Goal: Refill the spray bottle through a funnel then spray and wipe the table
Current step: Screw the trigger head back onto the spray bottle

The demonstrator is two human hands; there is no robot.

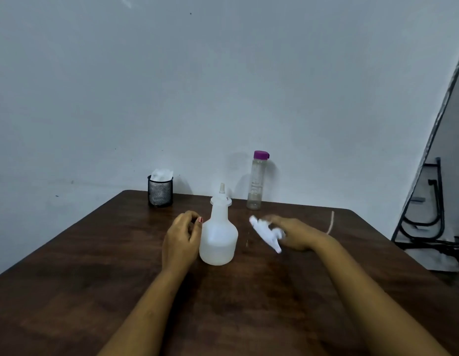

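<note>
The spray bottle (pixel 218 237) is standing on the table (pixel 94 265); the water bottle (pixel 256 183) is standing behind-right; the mesh cup (pixel 160 191) is sitting behind-left; the spray head (pixel 268 233) is lying in the right hand (pixel 297 233).

The translucent white spray bottle (pixel 218 237) stood upright, part-filled, a white funnel (pixel 221 199) narrow end up on its neck. Just right of it, the right hand (pixel 296 235) held the blurred trigger head (pixel 266 233).

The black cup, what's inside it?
Crumpled white paper sticks out of the black mesh cup. Its lower part and the cup's bottom are hidden by the mesh.
</note>
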